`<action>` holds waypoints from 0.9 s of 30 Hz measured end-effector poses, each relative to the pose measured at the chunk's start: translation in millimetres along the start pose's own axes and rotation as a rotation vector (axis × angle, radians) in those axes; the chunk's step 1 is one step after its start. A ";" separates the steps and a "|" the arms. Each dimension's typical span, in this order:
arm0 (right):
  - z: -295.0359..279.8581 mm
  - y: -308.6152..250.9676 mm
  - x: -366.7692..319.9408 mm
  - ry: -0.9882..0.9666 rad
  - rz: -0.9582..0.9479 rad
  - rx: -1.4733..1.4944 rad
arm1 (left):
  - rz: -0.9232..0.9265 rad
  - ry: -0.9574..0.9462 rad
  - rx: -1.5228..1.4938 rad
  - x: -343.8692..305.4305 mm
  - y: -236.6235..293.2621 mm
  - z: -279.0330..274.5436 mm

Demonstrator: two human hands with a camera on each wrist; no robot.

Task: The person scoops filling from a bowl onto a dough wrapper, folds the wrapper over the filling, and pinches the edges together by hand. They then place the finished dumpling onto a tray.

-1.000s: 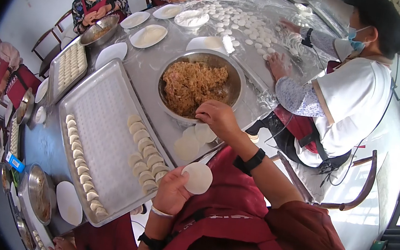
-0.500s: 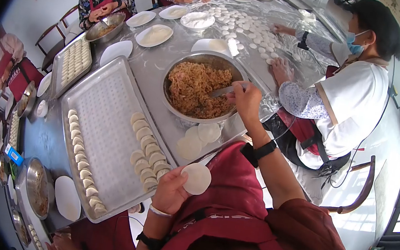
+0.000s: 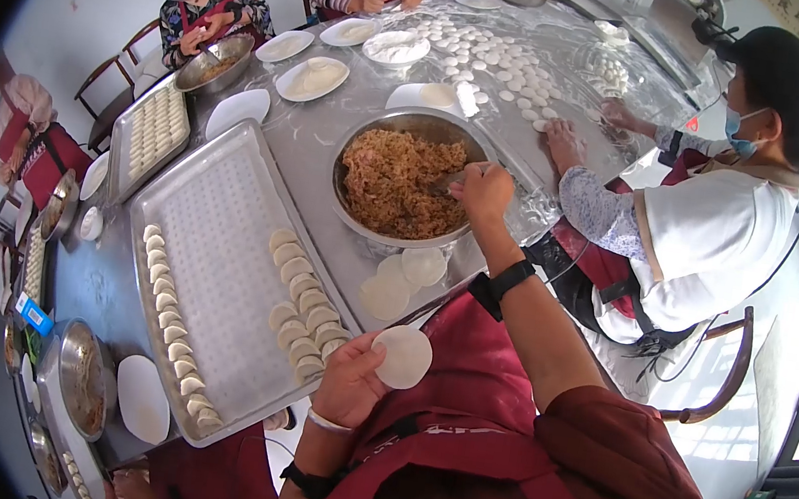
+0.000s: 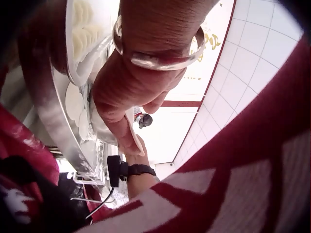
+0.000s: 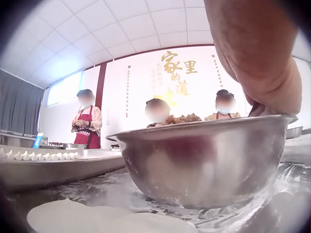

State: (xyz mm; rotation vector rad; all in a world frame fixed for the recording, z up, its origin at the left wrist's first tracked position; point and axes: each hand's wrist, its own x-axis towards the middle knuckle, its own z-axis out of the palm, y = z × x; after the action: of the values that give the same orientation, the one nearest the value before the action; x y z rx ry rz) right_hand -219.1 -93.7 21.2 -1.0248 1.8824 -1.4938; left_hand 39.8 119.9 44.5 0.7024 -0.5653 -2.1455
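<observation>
In the head view, my left hand [image 3: 349, 384] pinches a round dumpling wrapper [image 3: 403, 357] at its edge, between thumb and fingers. My right hand [image 3: 484, 190] is at the near right side of a steel bowl [image 3: 416, 123], gripping a flat metal utensil [image 3: 443, 185]. The utensil's working end is hidden in the brown minced filling [image 3: 386, 162]. The right wrist view has the bowl from low down, my right hand [image 5: 272, 92] over its rim. In the left wrist view, the wrapper [image 4: 139, 141] shows edge-on beside my fingers.
A large metal tray [image 3: 216, 225] with rows of folded dumplings [image 3: 306, 308] lies left of the bowl. Several loose wrappers [image 3: 383, 298] rest by the bowl's near side. Plates [image 3: 312, 80] and many dough rounds [image 3: 504, 66] lie farther back. A person [image 3: 717, 211] works close on the right.
My right hand has moved from the bowl's near rim to its right side, and the metal utensil now dips lower into the filling. My left hand keeps its pinch on the wrapper.
</observation>
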 end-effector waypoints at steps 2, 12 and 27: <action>0.0 -2.6 -1.8 0.009 0.036 0.118 | -0.002 -0.008 0.009 1.6 -0.4 1.4; 5.0 4.4 -2.5 -0.002 0.130 0.604 | 0.006 -0.001 0.009 1.1 0.1 -0.5; -11.9 3.3 -7.2 -0.123 0.235 0.872 | 0.093 0.081 -0.077 10.3 3.9 -3.5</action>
State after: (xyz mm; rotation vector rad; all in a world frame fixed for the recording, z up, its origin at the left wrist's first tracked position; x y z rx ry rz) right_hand -225.1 -80.7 20.7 -0.4446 1.0162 -1.7821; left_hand 38.7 108.8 41.3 0.7037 -0.4608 -2.0313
